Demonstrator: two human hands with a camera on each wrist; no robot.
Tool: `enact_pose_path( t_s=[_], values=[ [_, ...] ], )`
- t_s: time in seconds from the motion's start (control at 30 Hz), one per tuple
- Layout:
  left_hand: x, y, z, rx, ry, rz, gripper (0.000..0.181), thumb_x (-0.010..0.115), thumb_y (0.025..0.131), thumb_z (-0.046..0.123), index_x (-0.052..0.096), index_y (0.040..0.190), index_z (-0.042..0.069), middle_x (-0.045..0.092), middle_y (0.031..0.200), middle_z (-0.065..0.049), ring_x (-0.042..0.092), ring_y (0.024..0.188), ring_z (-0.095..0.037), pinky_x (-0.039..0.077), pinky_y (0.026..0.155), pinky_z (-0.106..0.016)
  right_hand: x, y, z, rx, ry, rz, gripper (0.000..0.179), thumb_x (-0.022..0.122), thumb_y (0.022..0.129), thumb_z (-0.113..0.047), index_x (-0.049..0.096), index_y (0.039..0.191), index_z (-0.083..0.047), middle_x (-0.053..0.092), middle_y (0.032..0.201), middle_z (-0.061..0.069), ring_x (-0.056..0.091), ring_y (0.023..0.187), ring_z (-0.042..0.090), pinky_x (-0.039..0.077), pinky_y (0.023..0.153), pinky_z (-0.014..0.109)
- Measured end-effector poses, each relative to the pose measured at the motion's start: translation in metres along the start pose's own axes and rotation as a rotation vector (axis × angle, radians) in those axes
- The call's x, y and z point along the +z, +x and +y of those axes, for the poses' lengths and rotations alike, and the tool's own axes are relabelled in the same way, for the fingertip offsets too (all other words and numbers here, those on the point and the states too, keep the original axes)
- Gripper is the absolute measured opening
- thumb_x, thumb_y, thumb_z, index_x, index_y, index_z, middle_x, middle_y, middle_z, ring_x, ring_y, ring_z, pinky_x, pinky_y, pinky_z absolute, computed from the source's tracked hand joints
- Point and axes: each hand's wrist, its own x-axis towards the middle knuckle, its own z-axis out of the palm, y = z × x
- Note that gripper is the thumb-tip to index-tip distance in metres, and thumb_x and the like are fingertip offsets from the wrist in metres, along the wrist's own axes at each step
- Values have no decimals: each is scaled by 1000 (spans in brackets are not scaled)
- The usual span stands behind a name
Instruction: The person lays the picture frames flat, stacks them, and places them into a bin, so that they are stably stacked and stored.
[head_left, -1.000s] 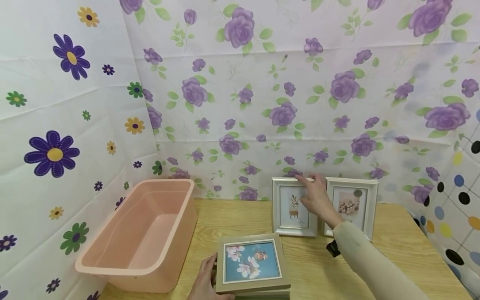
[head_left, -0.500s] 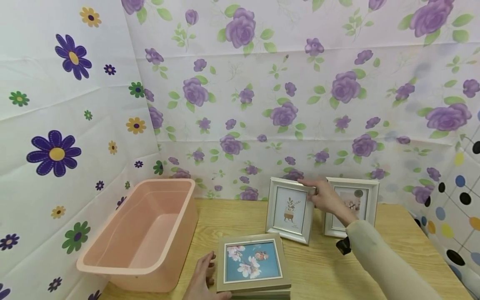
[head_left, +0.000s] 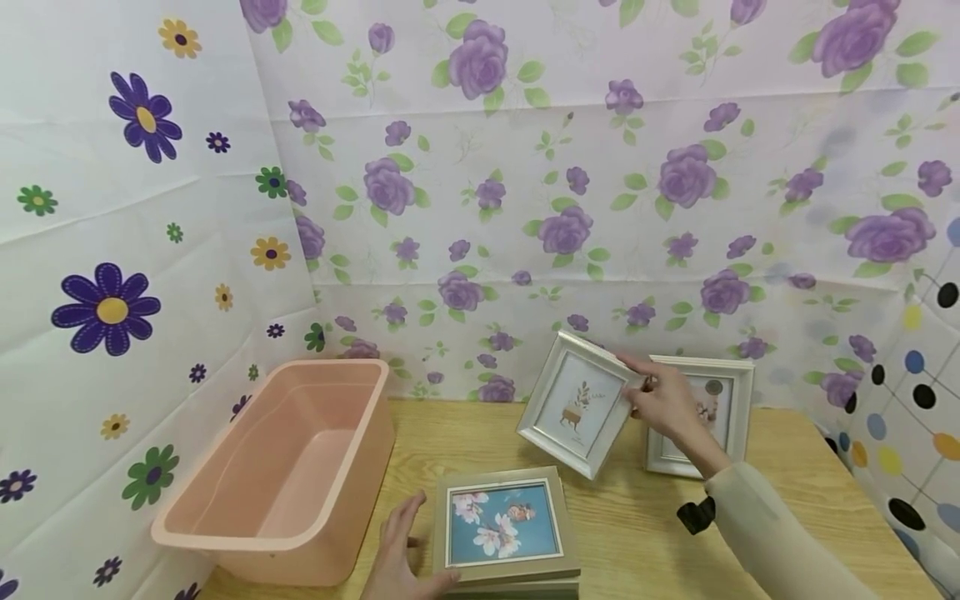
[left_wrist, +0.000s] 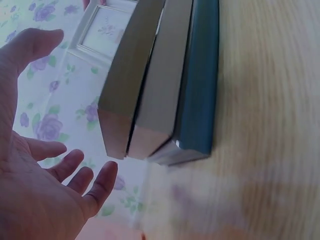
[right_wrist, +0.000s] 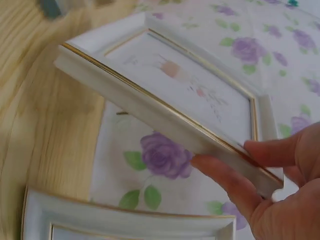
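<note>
My right hand (head_left: 667, 404) pinches a white picture frame (head_left: 564, 404) by its upper right corner. That frame has a potted-plant print and is tilted in the air. In the right wrist view, thumb and fingers lie on opposite faces of the frame's gilt-lined edge (right_wrist: 165, 107). My left hand (head_left: 397, 554) is beside a stack of picture frames at the front, fingers loosely spread. On top lies a beige picture frame (head_left: 506, 525) with blossoms on blue. The left wrist view shows two beige frames (left_wrist: 165, 75) over a dark teal frame (left_wrist: 202, 80).
Another white picture frame (head_left: 742, 417) stands upright behind my right hand, its print partly hidden. A pink plastic tub (head_left: 273, 543) stands at the left of the wooden table (head_left: 630, 533). Flowered sheets (head_left: 517, 167) hang behind and at the left.
My right hand has lifted the plant-print frame off the table, tilting it clockwise and bringing it nearer. My left hand's fingers have drawn away from the stack's side.
</note>
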Motion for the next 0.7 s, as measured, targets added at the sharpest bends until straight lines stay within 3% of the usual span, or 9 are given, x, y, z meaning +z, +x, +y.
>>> enact_pose_path(
  t_s=[0.07, 0.13, 0.23, 0.33, 0.43, 0.57, 0.7],
  values=[
    [1, 0, 2, 7, 2, 15, 107, 94, 74, 32, 42, 165, 8, 39, 163, -31, 64, 108, -31, 57, 79, -46, -2, -5, -5, 45, 76, 27, 67, 68, 100, 3, 54, 162, -17, 63, 152, 29, 70, 68, 11, 68, 72, 37],
    [2, 0, 5, 12, -7, 30, 106, 94, 75, 31, 43, 165, 9, 41, 163, -30, 63, 112, -31, 57, 81, -43, -4, -10, -11, 86, 153, 49, 68, 69, 101, 1, 52, 163, -21, 51, 166, 26, 73, 74, 12, 69, 76, 38],
    [3, 1, 7, 24, -36, 62, 103, 94, 76, 28, 44, 163, 7, 46, 160, -24, 58, 122, -26, 59, 86, -37, -4, -19, -16, 119, 247, 69, 69, 71, 103, -3, 49, 165, -26, 47, 168, 26, 73, 78, 12, 69, 79, 36],
    [5, 1, 9, 29, -83, 91, 100, 94, 78, 24, 45, 162, 4, 52, 157, -19, 51, 130, -9, 60, 92, -32, -3, -30, -22, 149, 353, 70, 72, 70, 104, -4, 45, 167, -28, 35, 176, 20, 71, 79, 12, 68, 82, 34],
    [6, 1, 13, 25, -143, 103, 95, 92, 82, 20, 45, 162, 1, 55, 156, -18, 49, 124, 4, 61, 93, -32, 0, -39, -27, 174, 467, 74, 74, 69, 105, -2, 41, 169, -25, 24, 181, 16, 73, 86, 5, 68, 82, 34],
    [8, 2, 19, 6, -270, 109, 87, 88, 88, 14, 43, 162, -2, 54, 156, -22, 52, 121, 7, 60, 93, -29, 8, -52, -32, 201, 608, 95, 72, 67, 105, 0, 39, 170, -17, 28, 178, 21, 77, 97, 2, 68, 82, 33],
    [9, 5, 24, -1, -431, 111, 81, 81, 93, 5, 40, 162, -9, 54, 154, -24, 56, 122, 8, 60, 95, -23, 19, -69, -37, 257, 692, 129, 73, 65, 106, 1, 37, 171, -19, 32, 172, 22, 75, 94, 4, 68, 84, 33]
  ],
)
